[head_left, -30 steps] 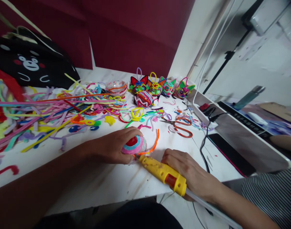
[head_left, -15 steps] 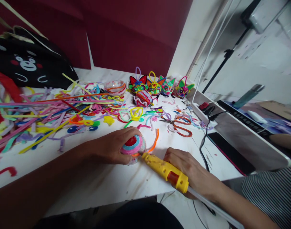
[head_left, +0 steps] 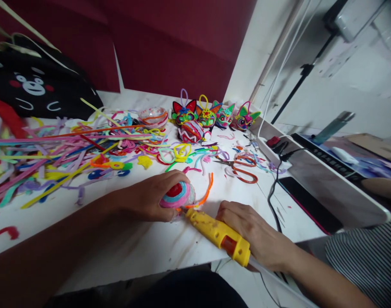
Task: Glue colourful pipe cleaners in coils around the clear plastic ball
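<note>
My left hand (head_left: 153, 196) is wrapped round a clear ball (head_left: 179, 195) banded with red, blue and pink pipe cleaner. From the ball's lower right side an orange pipe cleaner (head_left: 208, 190) curls out, its far end free. My right hand (head_left: 243, 226) grips a yellow hot glue gun (head_left: 214, 231) with a clear glue stick in its back. The gun's nozzle is at the ball's lower edge, by the orange pipe cleaner; whether it touches is hard to make out.
Orange-handled scissors (head_left: 245, 169) lie beyond my hands. Heaped pipe cleaners (head_left: 63, 154) cover the left. Several decorated animal-head balls (head_left: 184, 114) stand at the back. A phone (head_left: 307, 205) and black cable (head_left: 272, 201) are at right, beside a low partition (head_left: 336, 188); a person's striped sleeve (head_left: 365, 256) shows.
The glue gun's nozzle has shifted a little left along the ball's lower edge, with my right hand following. My left hand keeps its hold on the ball.
</note>
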Demonstrator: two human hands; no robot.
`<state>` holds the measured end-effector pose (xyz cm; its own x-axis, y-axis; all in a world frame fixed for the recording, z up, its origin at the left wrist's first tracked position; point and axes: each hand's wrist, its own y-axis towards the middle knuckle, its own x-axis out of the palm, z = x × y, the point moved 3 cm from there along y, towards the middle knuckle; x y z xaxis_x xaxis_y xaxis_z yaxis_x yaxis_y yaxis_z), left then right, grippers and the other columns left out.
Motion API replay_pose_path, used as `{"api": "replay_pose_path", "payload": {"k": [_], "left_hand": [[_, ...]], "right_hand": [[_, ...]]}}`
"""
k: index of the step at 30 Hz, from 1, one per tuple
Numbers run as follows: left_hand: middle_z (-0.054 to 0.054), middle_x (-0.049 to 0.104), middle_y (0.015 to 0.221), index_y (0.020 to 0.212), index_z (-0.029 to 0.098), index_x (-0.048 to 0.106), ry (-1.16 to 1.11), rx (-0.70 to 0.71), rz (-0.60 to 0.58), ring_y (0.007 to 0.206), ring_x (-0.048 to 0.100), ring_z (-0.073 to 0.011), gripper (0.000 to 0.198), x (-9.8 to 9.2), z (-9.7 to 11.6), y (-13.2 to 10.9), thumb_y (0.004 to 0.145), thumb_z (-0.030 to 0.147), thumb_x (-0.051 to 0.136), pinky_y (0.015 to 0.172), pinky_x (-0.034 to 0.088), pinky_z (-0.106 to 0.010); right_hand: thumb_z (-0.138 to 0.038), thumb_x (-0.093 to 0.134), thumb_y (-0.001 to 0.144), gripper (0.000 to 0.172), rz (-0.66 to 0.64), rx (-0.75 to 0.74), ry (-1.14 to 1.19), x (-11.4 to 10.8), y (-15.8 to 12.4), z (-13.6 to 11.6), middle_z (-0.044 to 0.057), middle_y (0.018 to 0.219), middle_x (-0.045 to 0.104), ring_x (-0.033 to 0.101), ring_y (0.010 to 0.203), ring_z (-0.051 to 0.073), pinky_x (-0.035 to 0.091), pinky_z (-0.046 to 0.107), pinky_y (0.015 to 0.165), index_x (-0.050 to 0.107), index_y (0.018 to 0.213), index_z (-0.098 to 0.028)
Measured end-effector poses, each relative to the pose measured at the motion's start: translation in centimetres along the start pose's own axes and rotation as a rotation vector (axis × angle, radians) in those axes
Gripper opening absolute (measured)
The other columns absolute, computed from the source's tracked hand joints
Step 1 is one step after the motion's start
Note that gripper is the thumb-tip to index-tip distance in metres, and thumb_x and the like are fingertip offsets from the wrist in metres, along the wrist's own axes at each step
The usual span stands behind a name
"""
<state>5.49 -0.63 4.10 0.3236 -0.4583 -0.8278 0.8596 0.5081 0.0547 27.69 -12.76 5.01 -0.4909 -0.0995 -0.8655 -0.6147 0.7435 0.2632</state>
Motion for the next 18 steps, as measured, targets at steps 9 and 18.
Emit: {"api": "replay_pose_path", "payload": {"k": [9,18], "left_hand": [[-0.009,0.062,0.129,0.121,0.021,0.055,-0.062,-0.042,-0.007,0.114,0.062,-0.0319,0.055,-0.1,0.3,0.1,0.071,0.034,0.076,0.092,0.054,-0.038],[-0.009,0.062,0.130,0.123,0.022,0.054,-0.042,-0.051,-0.006,0.112,0.063,-0.0316,0.058,-0.1,0.1,0.0,0.071,0.037,0.075,0.092,0.055,-0.039]], "right_hand": [[-0.033,0.045,0.101,0.017,0.017,0.001,0.009,-0.1,-0.2,1.0,0.003,0.083,0.057,0.053,0.069,0.017,0.041,0.031,0.063,0.046,0.090,-0.021],[-0.028,0.049,0.093,0.008,0.039,0.029,0.048,-0.2,-0.7,1.9,0.002,0.085,0.054,0.049,0.069,0.016,0.037,0.031,0.061,0.044,0.089,-0.023]]}}
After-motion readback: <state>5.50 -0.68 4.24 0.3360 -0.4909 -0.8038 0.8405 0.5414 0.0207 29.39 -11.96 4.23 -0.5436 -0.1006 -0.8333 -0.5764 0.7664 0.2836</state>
